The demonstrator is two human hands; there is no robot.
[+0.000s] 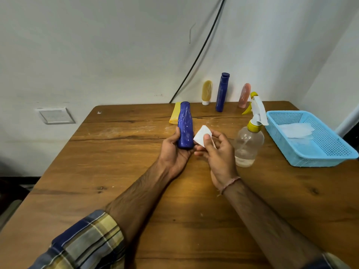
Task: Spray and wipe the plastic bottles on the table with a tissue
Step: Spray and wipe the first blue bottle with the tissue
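Left hand fast round blue bottle; right hand in pinch on tissue; white sheets in basket

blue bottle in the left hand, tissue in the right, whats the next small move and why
Probably press the tissue against the side of the blue bottle and stroke along it. The left hand grips the bottle near its base, the right hand pinches the folded tissue right beside it, and the spray bottle stands unheld on the table, so wiping looks like the step at hand.
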